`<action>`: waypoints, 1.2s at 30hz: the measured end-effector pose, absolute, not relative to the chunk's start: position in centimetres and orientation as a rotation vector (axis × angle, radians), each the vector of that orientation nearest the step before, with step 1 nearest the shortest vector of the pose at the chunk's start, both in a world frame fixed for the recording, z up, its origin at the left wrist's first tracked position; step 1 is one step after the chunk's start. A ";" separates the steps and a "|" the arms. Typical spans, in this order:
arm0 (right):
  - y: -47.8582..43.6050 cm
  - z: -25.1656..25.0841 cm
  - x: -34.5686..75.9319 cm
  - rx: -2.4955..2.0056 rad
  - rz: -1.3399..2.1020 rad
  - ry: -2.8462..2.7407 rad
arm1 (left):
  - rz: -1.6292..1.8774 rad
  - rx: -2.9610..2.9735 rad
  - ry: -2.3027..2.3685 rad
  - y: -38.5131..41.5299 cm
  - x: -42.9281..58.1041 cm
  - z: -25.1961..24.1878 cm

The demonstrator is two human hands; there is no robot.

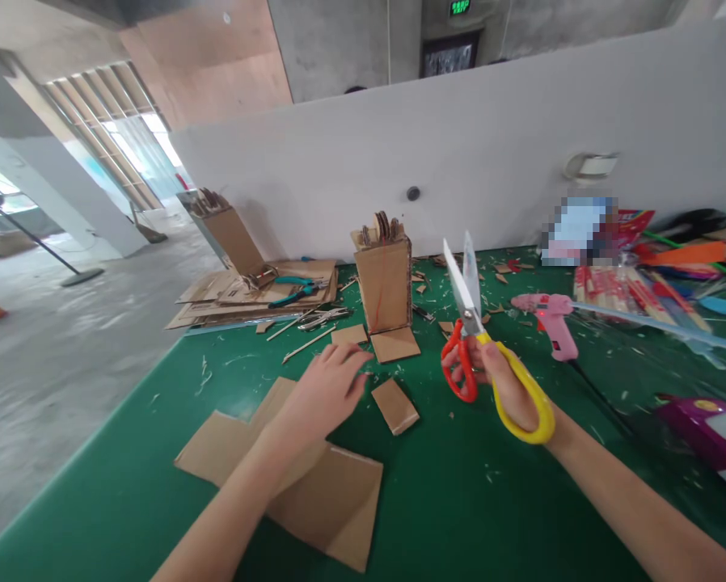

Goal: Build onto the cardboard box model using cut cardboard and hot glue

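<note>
My right hand (508,380) grips a pair of scissors (470,317) with one red and one yellow handle loop. Its blades point up and away and stand apart, with nothing between them. My left hand (332,380) hovers over the green table, fingers loosely bent and apart, holding nothing. Just right of it lies a small cardboard piece (395,406). Beneath my left wrist and forearm are larger flat cardboard pieces (332,505), partly hidden. Beyond the left hand stands an upright cardboard box (383,284) with strips and rounded pieces sticking out of its top.
A pink glue gun (554,319) lies at right, near packaged sticks (635,295) and a purple device (702,436). At back left, pliers (296,289) and another cardboard box (233,242) rest by a cardboard stack (217,305). A white partition (490,153) borders the table's far edge.
</note>
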State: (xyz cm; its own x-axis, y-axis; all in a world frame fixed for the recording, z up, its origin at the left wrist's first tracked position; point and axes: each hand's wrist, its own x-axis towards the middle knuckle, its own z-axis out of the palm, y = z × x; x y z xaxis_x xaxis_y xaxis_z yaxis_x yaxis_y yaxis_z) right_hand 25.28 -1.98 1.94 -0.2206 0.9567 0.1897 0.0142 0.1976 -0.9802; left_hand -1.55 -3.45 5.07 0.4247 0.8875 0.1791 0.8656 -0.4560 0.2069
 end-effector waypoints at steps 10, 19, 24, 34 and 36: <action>-2.5 2.7 25.5 -1.020 1.050 -1.590 | -0.162 2.447 1.515 -8.1 -7.0 5.7; -3.0 3.0 25.4 -1.033 0.930 -1.723 | -0.034 2.512 1.633 -7.1 -4.5 5.2; -2.4 2.1 25.9 -0.972 0.969 -1.637 | 0.084 2.579 1.733 -3.3 -3.4 5.3; -1.8 1.2 26.1 -0.914 0.993 -1.569 | 0.268 2.450 1.813 6.8 -4.0 3.9; -1.8 1.2 26.0 -0.913 0.998 -1.550 | 0.349 2.396 1.826 6.5 -4.7 4.4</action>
State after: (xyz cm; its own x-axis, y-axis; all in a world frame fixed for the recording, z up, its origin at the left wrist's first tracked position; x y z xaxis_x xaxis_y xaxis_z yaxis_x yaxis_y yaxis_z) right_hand 26.00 -1.80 1.16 -0.1782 0.9195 0.3504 0.0617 0.3658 -0.9286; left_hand -4.75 6.53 4.39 0.2505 0.9612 0.1157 0.9362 -0.2709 0.2239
